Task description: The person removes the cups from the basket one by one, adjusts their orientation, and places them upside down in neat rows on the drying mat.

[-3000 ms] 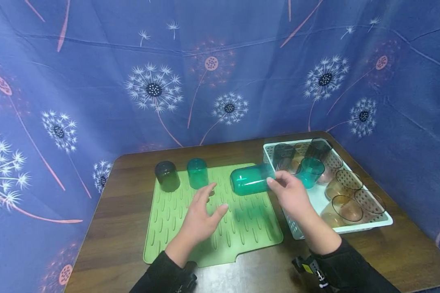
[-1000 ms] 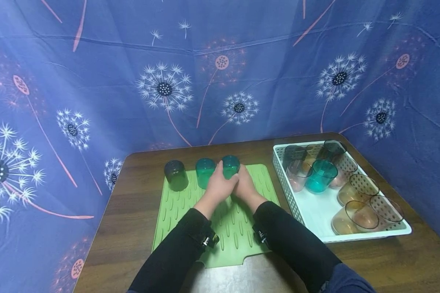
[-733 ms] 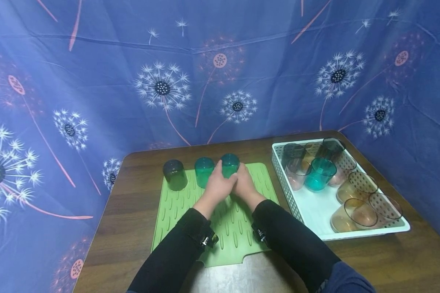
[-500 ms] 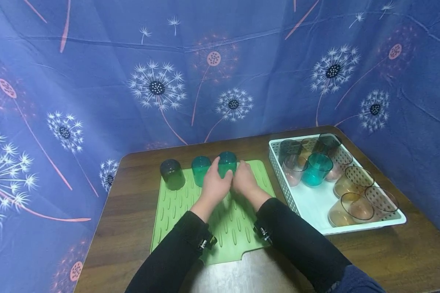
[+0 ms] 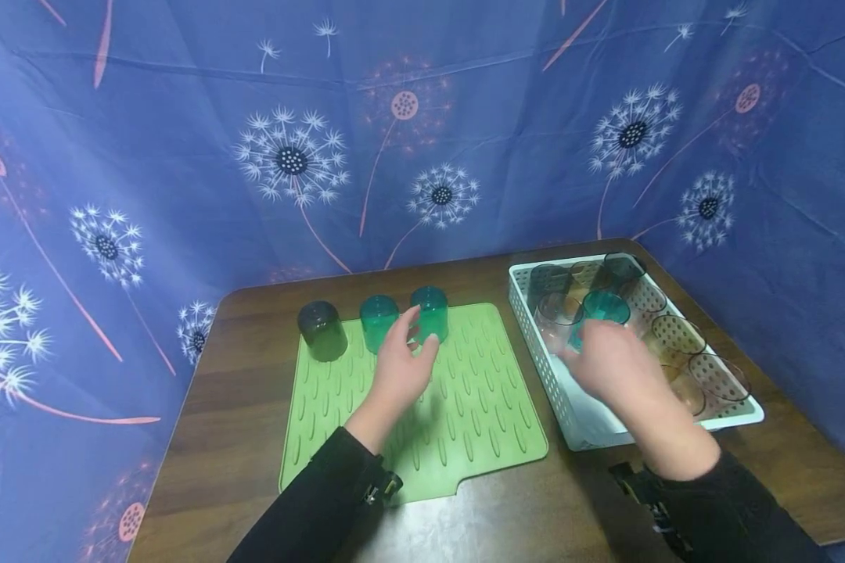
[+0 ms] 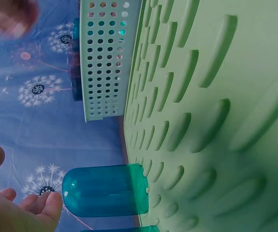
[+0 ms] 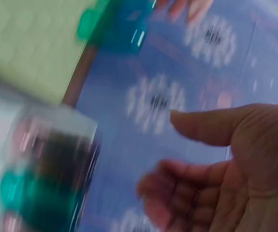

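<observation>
Three glasses stand upside down in a row at the far edge of a green ridged drying mat (image 5: 479, 407): a dark one (image 5: 322, 332), a teal one (image 5: 378, 324) and another teal glass (image 5: 436, 313). My left hand (image 5: 398, 374) hovers just in front of the rightmost glass, fingers loosely bent and holding nothing; the left wrist view shows them beside the glass base (image 6: 100, 191). Over the white basket (image 5: 580, 430) is my right hand (image 5: 623, 367), close to a teal glass (image 5: 605, 303) standing mouth up. Its palm is empty in the blurred right wrist view, thumb apart from the fingers.
Several smoky, amber and pinkish glasses (image 5: 679, 336) stand mouth up in the basket, partly behind my right hand. Basket and mat rest side by side on a brown wooden table (image 5: 211, 422). A blue dandelion-print cloth (image 5: 521, 156) hangs behind and at the sides.
A teal glass came from the basket side in my right hand and now stands inverted in the row. Both hands let go; the right moved right over the basket, the left drew slightly back.
</observation>
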The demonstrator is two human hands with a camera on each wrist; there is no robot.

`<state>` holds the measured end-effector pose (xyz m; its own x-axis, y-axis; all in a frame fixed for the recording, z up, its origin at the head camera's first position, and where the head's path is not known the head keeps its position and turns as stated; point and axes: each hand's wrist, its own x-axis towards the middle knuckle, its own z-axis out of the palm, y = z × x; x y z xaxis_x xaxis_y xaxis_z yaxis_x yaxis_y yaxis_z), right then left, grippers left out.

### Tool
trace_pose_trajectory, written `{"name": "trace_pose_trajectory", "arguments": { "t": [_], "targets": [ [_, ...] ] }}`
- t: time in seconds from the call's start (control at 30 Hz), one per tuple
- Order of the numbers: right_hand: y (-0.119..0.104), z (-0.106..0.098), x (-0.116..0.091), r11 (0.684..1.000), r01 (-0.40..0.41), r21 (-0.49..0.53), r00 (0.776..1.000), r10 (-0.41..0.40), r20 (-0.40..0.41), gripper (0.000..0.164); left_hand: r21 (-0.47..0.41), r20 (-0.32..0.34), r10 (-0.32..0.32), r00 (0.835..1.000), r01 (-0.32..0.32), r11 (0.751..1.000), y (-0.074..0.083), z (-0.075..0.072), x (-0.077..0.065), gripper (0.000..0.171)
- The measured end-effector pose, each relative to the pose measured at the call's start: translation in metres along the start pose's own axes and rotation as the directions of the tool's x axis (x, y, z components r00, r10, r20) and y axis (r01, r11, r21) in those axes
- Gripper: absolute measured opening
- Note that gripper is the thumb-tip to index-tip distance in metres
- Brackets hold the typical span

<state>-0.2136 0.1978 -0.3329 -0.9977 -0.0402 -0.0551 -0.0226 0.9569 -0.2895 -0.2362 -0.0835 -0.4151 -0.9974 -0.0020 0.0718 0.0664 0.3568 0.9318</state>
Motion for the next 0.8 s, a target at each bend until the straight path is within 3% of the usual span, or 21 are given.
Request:
{"name": "trace_pose_trajectory", "arguments": {
  "t": [0.13,0.27,0.4,0.57,0.8],
  "targets": [
    [0.061,-0.008,-0.010,0.981,-0.160,-0.107,0.982,0.169,0.079,0.065,-0.023,0.008,-0.015,1.000,0.015,1.000,-0.002,-0.005,-0.009,0.062],
    [0.095,0.002,-0.015,0.965,-0.228,-0.130,0.955,0.248,0.162,0.073,-0.026,0.026,-0.021,0.999,0.022,0.999,-0.005,-0.007,-0.018,0.062],
    [0.102,0.015,-0.018,0.961,-0.261,-0.094,0.943,0.274,0.190,0.067,-0.020,0.065,-0.043,0.997,0.044,0.999,-0.009,-0.008,-0.032,0.059],
    [0.100,0.023,-0.020,0.955,-0.291,-0.064,0.937,0.297,0.185,0.039,-0.011,0.129,-0.037,0.991,0.039,0.999,-0.015,-0.008,-0.053,0.060],
    [0.099,0.025,-0.020,0.952,-0.302,-0.054,0.932,0.306,0.196,0.037,-0.005,0.091,-0.037,0.995,0.037,0.999,-0.022,-0.012,-0.068,0.069]
  ]
}}
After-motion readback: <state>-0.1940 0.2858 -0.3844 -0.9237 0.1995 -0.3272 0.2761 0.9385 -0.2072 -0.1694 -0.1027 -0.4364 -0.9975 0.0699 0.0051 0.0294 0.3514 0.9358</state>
